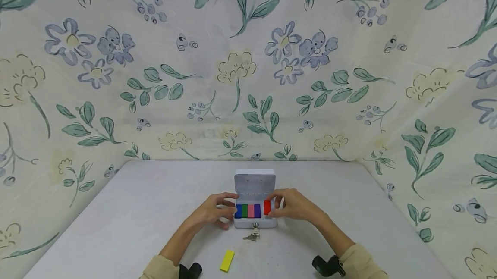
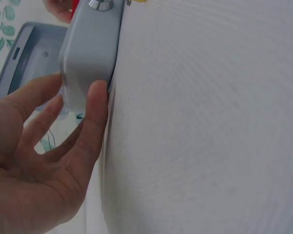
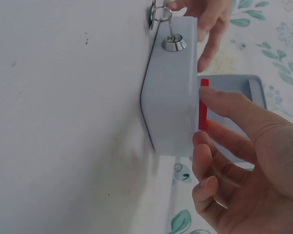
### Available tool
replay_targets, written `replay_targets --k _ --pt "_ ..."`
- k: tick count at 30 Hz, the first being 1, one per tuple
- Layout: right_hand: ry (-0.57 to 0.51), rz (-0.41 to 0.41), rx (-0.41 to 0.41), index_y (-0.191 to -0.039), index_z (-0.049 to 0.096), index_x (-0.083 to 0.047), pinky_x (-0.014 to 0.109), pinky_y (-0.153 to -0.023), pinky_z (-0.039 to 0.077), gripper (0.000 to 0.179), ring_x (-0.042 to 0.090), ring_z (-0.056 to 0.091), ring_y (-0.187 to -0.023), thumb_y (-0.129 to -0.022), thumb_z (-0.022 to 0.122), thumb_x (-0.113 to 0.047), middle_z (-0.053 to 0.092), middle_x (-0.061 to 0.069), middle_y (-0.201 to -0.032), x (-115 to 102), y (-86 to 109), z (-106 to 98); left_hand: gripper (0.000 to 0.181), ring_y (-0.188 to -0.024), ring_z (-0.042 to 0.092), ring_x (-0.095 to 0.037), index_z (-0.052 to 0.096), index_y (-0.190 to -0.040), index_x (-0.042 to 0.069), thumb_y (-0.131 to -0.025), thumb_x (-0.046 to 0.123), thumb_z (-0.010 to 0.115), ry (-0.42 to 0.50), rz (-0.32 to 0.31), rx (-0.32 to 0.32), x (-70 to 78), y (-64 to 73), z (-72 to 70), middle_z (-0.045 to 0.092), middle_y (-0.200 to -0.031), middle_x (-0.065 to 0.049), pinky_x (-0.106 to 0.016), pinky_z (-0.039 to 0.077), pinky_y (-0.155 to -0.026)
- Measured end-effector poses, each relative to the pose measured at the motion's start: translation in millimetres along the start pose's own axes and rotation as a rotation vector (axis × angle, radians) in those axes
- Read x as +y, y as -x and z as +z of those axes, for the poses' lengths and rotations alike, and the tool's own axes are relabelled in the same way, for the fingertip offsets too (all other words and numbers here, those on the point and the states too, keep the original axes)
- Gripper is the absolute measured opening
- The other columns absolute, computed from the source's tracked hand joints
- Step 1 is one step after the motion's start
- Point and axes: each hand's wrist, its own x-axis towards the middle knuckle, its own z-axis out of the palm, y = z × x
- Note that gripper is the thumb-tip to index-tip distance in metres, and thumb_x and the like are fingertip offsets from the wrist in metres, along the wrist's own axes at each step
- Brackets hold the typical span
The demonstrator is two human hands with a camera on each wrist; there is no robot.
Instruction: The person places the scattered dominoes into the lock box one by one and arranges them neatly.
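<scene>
A light grey metal box [image 1: 244, 224] stands with its hinged lid [image 1: 255, 184] raised. Inside, a blue block [image 1: 238, 211], a green block [image 1: 244, 211], a pink block [image 1: 251, 211] and a purple block [image 1: 257, 211] sit side by side. My right hand [image 1: 291, 203] pinches a red block [image 3: 203, 105] between thumb and fingers at the box's right end, with a gap between it and the purple one. On the opposite end, my left hand [image 2: 53, 161] rests its spread, nearly straight fingers against the box's side wall.
Keys [image 1: 251, 236] on a ring hang from the lock [image 3: 174, 43] in the box's front. A yellow block [image 1: 227, 261] lies on the white table [image 1: 155, 201], nearer me. Floral cloth [image 1: 217, 111] rises behind and at both sides.
</scene>
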Motion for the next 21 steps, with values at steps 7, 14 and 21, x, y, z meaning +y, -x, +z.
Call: replay_targets --k 7,14,21 --pt "-0.021 0.004 0.003 -0.116 0.067 -0.007 0.018 -0.058 0.045 0.037 0.020 0.055 -0.079 -0.083 0.079 -0.021 0.059 0.001 -0.083 4.9 -3.2 3.3 0.052 -0.082 0.068 -0.019 0.055 -0.138 0.017 -0.089 0.021 0.072 0.001 0.011 -0.001 -0.4 2.0 -0.1 0.060 -0.125 -0.019 -0.035 0.062 -0.063" --pt "-0.021 0.019 -0.008 -0.116 0.067 -0.008 0.019 -0.056 0.042 0.037 0.019 0.054 -0.076 -0.083 0.079 -0.022 0.057 0.001 -0.081 12.3 -7.3 6.8 0.052 -0.083 0.068 -0.020 0.055 -0.138 0.017 -0.089 0.021 0.072 -0.002 0.006 0.002 0.2 1.5 0.1 0.059 -0.126 -0.018 -0.035 0.062 -0.063" --pt "0.010 0.025 -0.018 -0.117 0.068 -0.010 0.017 -0.055 0.043 0.037 0.013 0.053 -0.071 -0.083 0.078 -0.024 0.057 -0.002 -0.079 16.6 -11.6 10.2 0.052 -0.083 0.068 -0.019 0.055 -0.138 0.018 -0.089 0.022 0.072 -0.002 -0.003 0.005 0.8 1.2 -0.3 0.059 -0.126 -0.018 -0.034 0.062 -0.064"
